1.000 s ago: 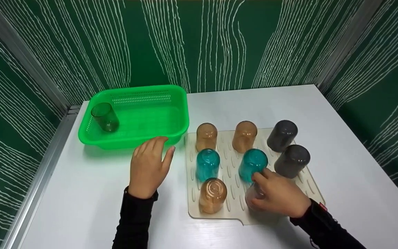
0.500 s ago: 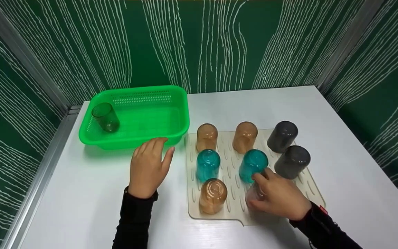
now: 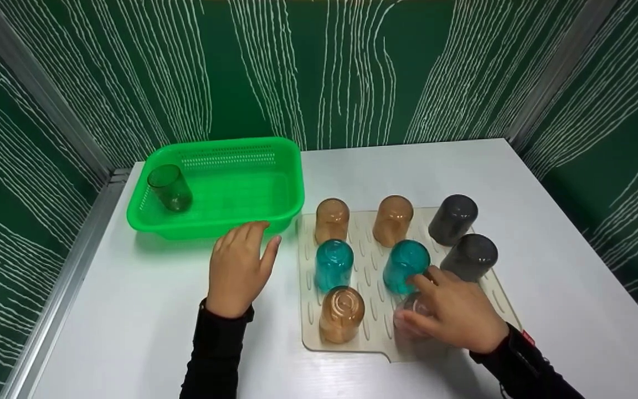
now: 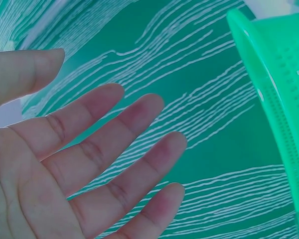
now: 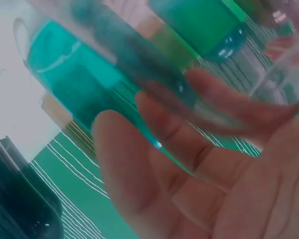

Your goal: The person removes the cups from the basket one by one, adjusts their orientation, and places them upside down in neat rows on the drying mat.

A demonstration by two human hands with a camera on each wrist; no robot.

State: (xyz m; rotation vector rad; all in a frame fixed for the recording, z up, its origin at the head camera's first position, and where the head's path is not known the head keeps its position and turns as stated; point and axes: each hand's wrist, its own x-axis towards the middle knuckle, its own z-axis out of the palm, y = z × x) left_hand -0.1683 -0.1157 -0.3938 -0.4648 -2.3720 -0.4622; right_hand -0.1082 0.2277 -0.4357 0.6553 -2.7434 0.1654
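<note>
My left hand (image 3: 238, 269) hovers over the white table just in front of the green basket (image 3: 214, 227), its fingers spread and holding nothing. In the left wrist view its palm and fingers show beside the basket's wall (image 4: 281, 109). At the mat's front right, my right hand (image 3: 454, 313) is around a clear, pinkish glass (image 3: 417, 305), which stands upside down. Its fingers look loose, with the thumb at the glass's near side. In the right wrist view the fingertips (image 5: 109, 129) overlap the see-through glass, so contact is hard to tell. A teal glass (image 3: 406, 263) stands just behind.
A pale ribbed drying mat (image 3: 371, 338) bears several upturned glasses: amber glass (image 3: 342, 316), teal glass (image 3: 334, 266), dark grey glass (image 3: 453, 219) and others. One greenish glass (image 3: 169, 188) stands in the basket. Green walls with white lines enclose the table.
My right hand has shifted slightly right and its grip around the clear glass has loosened, while the glass keeps its place on the mat. My left hand has stayed nearly still.
</note>
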